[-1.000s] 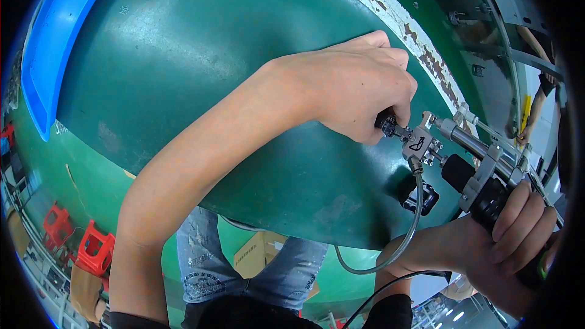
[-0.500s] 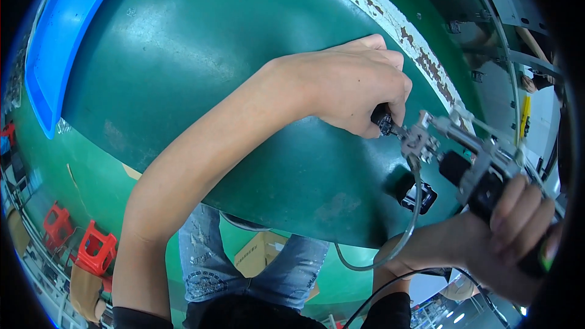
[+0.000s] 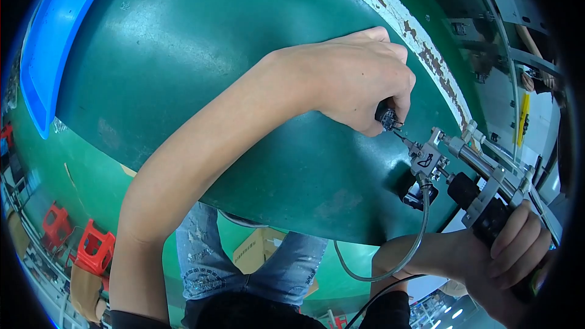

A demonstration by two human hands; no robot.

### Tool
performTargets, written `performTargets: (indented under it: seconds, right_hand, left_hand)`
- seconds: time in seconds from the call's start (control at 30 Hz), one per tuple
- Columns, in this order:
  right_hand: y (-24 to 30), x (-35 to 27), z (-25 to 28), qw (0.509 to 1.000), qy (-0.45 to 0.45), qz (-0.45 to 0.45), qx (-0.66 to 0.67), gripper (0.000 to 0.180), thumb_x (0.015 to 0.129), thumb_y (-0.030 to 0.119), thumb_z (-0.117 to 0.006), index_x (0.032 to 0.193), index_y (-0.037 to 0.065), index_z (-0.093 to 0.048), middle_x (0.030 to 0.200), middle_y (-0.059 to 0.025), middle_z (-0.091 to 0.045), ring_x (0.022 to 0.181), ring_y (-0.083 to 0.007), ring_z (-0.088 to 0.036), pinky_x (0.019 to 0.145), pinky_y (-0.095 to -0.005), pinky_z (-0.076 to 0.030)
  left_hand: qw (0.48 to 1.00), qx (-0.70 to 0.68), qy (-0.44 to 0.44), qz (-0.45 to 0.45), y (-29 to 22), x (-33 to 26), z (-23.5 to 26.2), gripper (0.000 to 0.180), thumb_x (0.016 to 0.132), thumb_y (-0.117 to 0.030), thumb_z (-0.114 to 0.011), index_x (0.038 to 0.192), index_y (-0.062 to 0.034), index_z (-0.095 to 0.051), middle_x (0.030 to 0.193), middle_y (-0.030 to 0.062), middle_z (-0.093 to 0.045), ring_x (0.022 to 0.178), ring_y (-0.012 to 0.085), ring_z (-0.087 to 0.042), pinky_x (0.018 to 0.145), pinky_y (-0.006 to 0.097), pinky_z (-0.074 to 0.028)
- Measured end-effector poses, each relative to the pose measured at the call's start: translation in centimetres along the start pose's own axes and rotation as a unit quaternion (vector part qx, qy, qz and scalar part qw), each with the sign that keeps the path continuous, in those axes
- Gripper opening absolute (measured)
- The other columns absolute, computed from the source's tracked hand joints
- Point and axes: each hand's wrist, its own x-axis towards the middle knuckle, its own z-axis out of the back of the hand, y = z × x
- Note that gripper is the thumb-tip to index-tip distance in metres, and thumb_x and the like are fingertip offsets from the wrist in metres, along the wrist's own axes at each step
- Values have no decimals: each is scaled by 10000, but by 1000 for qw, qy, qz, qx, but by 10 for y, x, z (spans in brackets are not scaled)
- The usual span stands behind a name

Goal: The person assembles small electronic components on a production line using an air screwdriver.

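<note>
My left hand (image 3: 359,76) is closed around a small dark cylindrical part (image 3: 386,116), pressing it down on the green table (image 3: 183,67). My right hand (image 3: 518,256) grips the black handle of a metal power screwdriver (image 3: 469,176) at the lower right. Its thin tip (image 3: 402,139) points up and left, touching or nearly touching the small part. A grey hose (image 3: 396,262) curves down from the tool's head.
A blue bin (image 3: 55,55) sits at the table's far left. A worn, chipped white strip (image 3: 420,49) runs along the table's right side, with machinery beyond it. Below the table edge are my jeans, a cardboard box (image 3: 262,250) and red stools (image 3: 91,247).
The screwdriver in my right hand has shifted slightly down and right, with its tip staying by the small part. My left hand keeps its hold in about the same place.
</note>
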Motion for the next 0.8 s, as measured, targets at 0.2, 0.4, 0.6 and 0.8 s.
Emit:
performTargets:
  seconds: [0.2,0.4,0.6,0.8]
  right_hand:
    - [-12,-20,2,998,-57,0,16,538,968,642,-546,1050,110,-534,649,-21,-540,507,-135,-527,550,-302,-475]
    - [-14,-25,10,993,-120,17,10,506,918,630,-642,898,131,-561,636,-5,-593,500,-77,-573,583,-233,-465]
    - [-19,-21,-2,985,-170,26,-4,438,918,564,-629,884,133,-561,597,0,-575,468,-81,-567,547,-233,-463]
    - [-29,-17,-6,982,-183,53,-6,425,908,541,-643,865,129,-548,585,9,-556,459,-67,-538,545,-209,-462]
  left_hand:
    - [1000,8,9,7,-4,-6,5,215,770,-171,-840,979,-154,-797,959,-35,-636,1026,163,-560,982,350,-391]
    - [1000,-2,5,23,-4,-5,4,209,770,-168,-841,974,-150,-798,965,-35,-643,1035,161,-573,1002,351,-395]
    - [999,-6,11,30,-4,-2,3,213,765,-168,-842,974,-153,-800,961,-38,-639,1030,161,-571,997,352,-394]
    - [1000,1,2,11,-3,-3,5,215,762,-171,-839,972,-155,-797,967,-36,-637,1041,163,-563,991,355,-389]
